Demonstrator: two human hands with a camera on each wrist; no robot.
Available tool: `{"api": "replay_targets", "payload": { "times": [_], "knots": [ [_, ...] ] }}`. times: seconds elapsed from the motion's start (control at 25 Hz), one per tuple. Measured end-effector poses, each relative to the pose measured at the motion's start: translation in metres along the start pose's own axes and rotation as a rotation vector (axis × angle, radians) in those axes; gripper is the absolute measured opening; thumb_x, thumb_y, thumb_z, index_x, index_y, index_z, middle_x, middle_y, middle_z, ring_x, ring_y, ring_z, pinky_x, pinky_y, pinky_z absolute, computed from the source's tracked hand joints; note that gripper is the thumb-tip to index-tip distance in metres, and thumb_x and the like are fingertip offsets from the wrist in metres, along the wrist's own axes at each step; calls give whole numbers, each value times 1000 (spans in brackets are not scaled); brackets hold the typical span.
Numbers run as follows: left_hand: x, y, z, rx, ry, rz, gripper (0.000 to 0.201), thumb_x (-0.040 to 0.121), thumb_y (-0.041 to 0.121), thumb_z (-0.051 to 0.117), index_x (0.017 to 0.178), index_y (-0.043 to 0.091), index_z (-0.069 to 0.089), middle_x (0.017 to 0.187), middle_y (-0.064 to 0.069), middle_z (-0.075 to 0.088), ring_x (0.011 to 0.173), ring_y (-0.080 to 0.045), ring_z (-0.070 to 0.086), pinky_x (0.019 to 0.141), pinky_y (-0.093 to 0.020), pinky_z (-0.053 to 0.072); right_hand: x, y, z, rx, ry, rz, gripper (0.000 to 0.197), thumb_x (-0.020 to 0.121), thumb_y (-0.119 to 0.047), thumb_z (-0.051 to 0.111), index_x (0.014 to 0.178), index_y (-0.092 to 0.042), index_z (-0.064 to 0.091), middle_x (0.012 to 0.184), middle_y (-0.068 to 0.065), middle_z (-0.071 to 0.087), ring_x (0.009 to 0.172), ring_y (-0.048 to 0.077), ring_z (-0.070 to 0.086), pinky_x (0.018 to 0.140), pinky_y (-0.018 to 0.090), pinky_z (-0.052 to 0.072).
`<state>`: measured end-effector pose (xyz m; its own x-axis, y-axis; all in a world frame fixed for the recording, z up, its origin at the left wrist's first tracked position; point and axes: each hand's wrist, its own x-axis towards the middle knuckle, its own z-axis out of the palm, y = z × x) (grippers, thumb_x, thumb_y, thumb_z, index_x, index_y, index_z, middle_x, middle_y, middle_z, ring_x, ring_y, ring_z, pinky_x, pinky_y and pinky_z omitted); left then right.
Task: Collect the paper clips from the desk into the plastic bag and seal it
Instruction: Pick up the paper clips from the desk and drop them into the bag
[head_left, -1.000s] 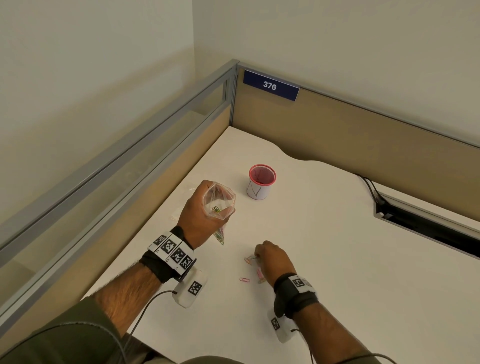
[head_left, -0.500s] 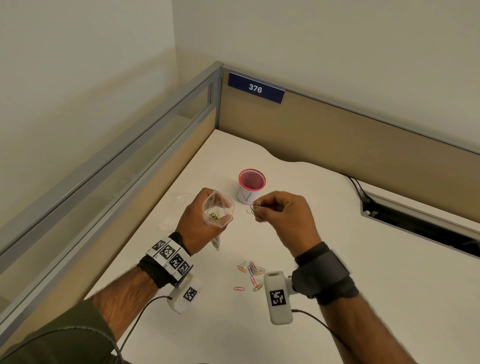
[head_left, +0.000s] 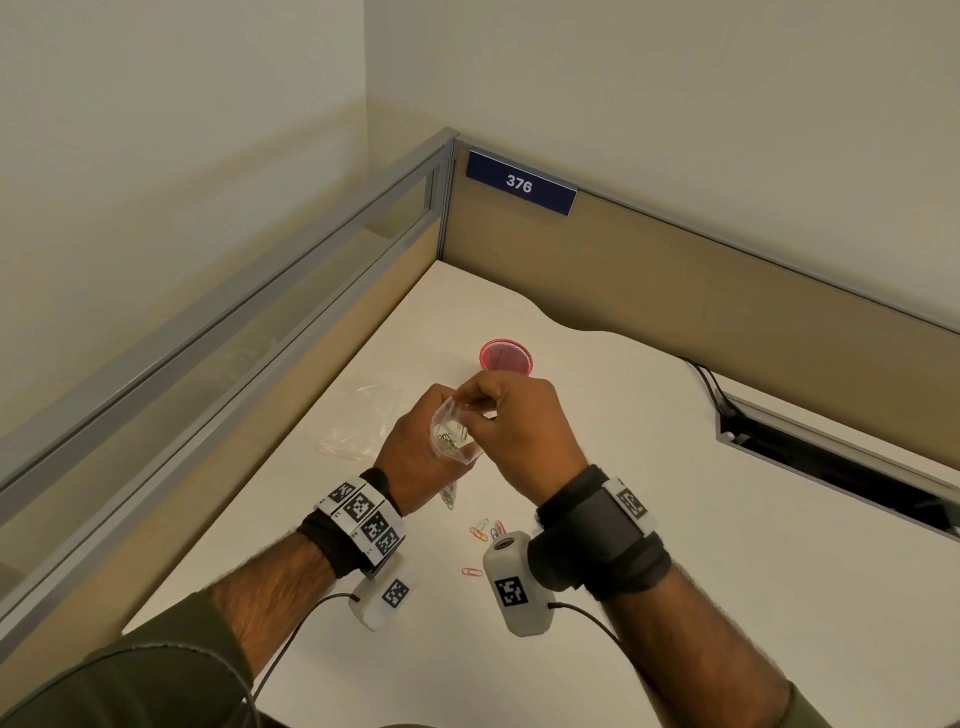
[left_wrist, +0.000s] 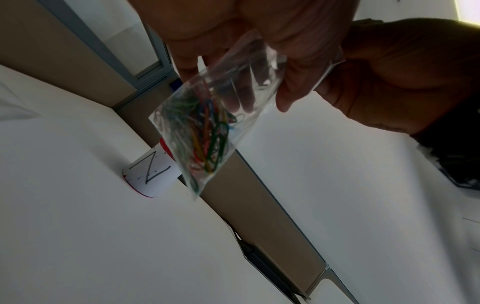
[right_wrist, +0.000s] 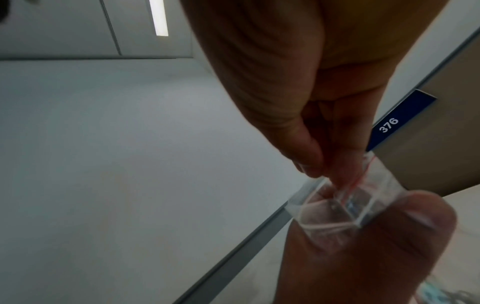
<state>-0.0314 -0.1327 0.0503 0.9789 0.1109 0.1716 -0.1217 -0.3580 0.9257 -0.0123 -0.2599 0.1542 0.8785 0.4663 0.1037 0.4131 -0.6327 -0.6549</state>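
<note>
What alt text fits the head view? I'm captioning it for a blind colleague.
Left hand holds an open clear plastic bag of paper clips above a white desk while the right hand reaches pinched fingers into its mouth. Loose clips lie below; a red cup stands behind.

Warm, even light fills the head view; both wrist views are bluish, soft-focused (hands backlit, dark) and edge-warped.

A red mesh cup (head_left: 506, 357) wrapped in white paper stands toward the far side of the white desk (head_left: 675, 545), a blue "376" plate (head_left: 521, 183) is fixed on the tan partition (head_left: 727, 291), and a dark cable slot (head_left: 831, 457) lies at right.
</note>
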Motion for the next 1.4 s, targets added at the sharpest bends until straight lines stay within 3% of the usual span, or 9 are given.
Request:
{"api": "replay_targets", "payload": {
  "times": [0.2, 0.32, 0.44, 0.56, 0.8, 0.96, 1.04, 1.24, 1.4],
  "knots": [
    [-22, 2, 3, -81, 27, 29, 37, 75, 36, 76, 103, 33, 53, 100, 14, 67, 102, -8, 66, 89, -20, 52, -22, 12, -21, 131, 107, 0, 17, 89, -4, 61, 98, -13, 72, 90, -5, 70, 80, 9, 67, 75, 14, 56],
    [-36, 7, 1, -146, 93, 28, 34, 76, 23, 77, 103, 16, 57, 103, -2, 69, 103, -19, 67, 96, -31, 53, -32, 73, -11, 53, 90, 99, 20, 90, -4, 58, 99, -14, 71, 95, -2, 70, 83, 10, 67, 77, 17, 56],
    [-50, 13, -3, -153, 122, 1, 32, 79, 3, 78, 103, 10, 57, 102, -5, 69, 103, -18, 67, 96, -29, 52, -52, 155, 29, -227, -187, 319, 27, 90, -7, 57, 114, -14, 65, 121, 5, 64, 108, 19, 61, 97, 29, 48],
    [-61, 19, -11, -145, 164, -9, 32, 80, 0, 78, 103, 8, 57, 102, -5, 69, 102, -15, 67, 93, -19, 50, -74, 196, 64, -396, -393, 429, 36, 88, -19, 62, 123, -11, 57, 128, 11, 52, 117, 27, 54, 101, 31, 44],
    [-60, 21, -19, -110, 211, -35, 33, 80, -1, 78, 105, 4, 57, 101, 0, 69, 98, -3, 66, 89, -12, 48, -64, 173, 111, -329, -369, 372, 24, 92, -20, 57, 109, -6, 63, 118, 14, 56, 105, 31, 59, 92, 35, 49],
    [-55, 20, -19, -91, 206, -34, 33, 81, 2, 78, 106, 8, 57, 103, 0, 70, 102, -10, 67, 93, -17, 51, -68, 174, 96, -206, -373, 413, 49, 77, -32, 77, 117, -11, 58, 117, 7, 54, 107, 25, 56, 89, 31, 45],
    [-51, 17, -20, -95, 215, -32, 33, 81, 2, 78, 105, 8, 57, 103, -1, 70, 102, -11, 67, 94, -20, 51, -88, 176, 90, -271, -432, 443, 56, 74, -35, 79, 116, -10, 53, 116, 8, 50, 105, 26, 56, 87, 32, 46],
    [-41, 10, -19, -116, 206, -39, 33, 81, 0, 77, 103, 12, 56, 103, 2, 69, 100, -3, 67, 92, -17, 51, -90, 170, 107, -249, -299, 534, 28, 90, -23, 61, 112, -7, 56, 118, 12, 53, 105, 29, 58, 88, 32, 46],
    [-35, 8, -22, -133, 181, -1, 33, 80, -4, 77, 103, 5, 56, 103, -4, 69, 102, -14, 67, 95, -22, 51, -61, 156, 129, -170, -246, 522, 19, 91, -19, 54, 103, -8, 64, 112, 12, 62, 99, 28, 62, 83, 30, 48]
  ]
}}
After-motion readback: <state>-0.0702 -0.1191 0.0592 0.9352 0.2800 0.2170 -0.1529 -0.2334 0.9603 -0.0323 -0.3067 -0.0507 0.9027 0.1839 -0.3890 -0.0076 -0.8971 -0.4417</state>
